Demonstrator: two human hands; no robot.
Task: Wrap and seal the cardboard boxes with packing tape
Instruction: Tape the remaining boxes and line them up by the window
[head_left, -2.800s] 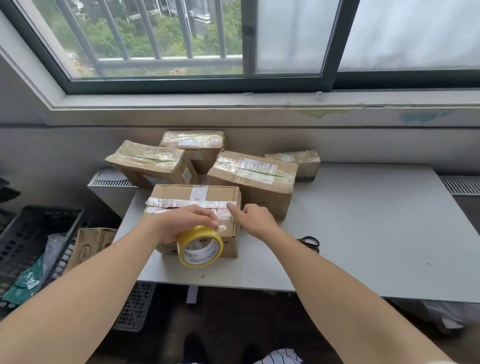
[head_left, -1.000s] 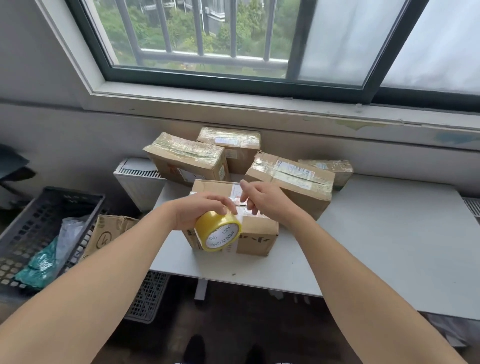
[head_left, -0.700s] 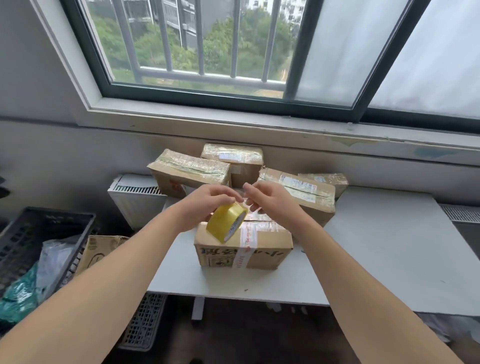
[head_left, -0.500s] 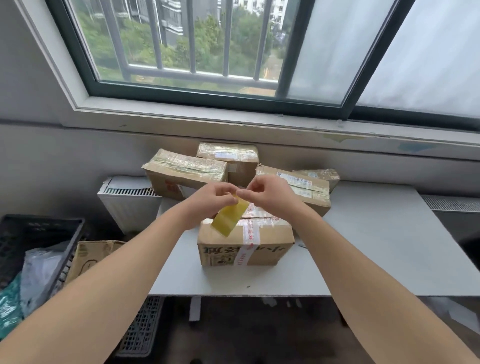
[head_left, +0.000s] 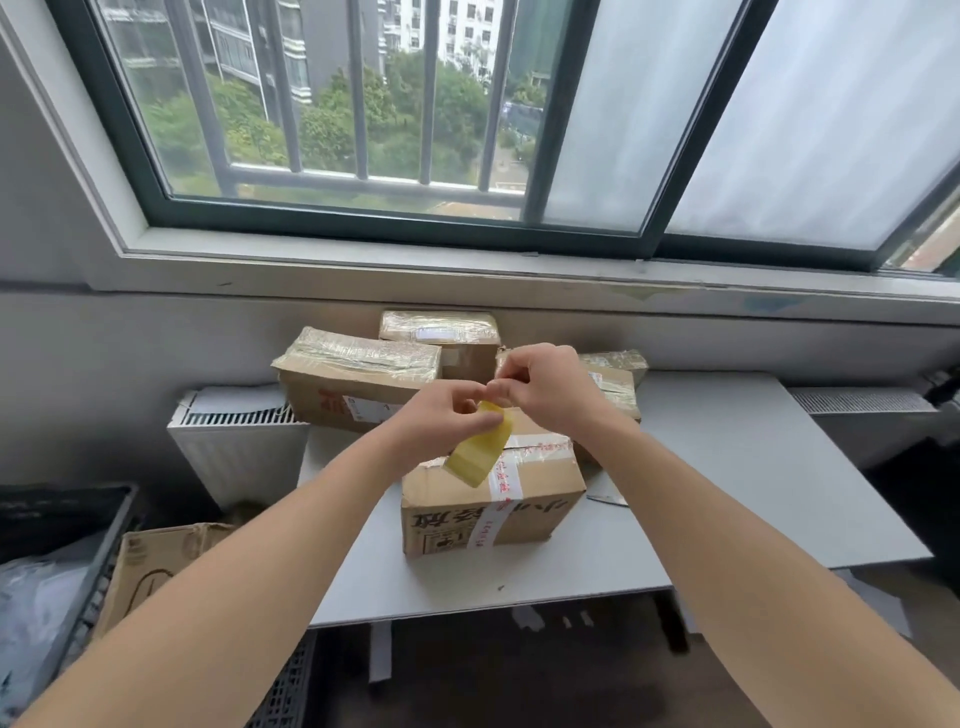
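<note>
1. Low left, on the floor: dark crate (head_left: 62, 525), plain carton (head_left: 156, 566) just beside it.
2. On the grey table (head_left: 753, 467), near its front edge: cardboard box (head_left: 493, 499), crossed by strips of printed white tape.
3. Just above that box: yellow tape roll (head_left: 475, 452), tilted, gripped in the curled fingers of the left hand (head_left: 441, 428); right hand (head_left: 545, 389) pinching with thumb and forefinger at the roll's upper rim.
4. Behind, toward the wall: more taped boxes (head_left: 358, 371), close together.
5. Farthest back: barred window (head_left: 363, 104).
</note>
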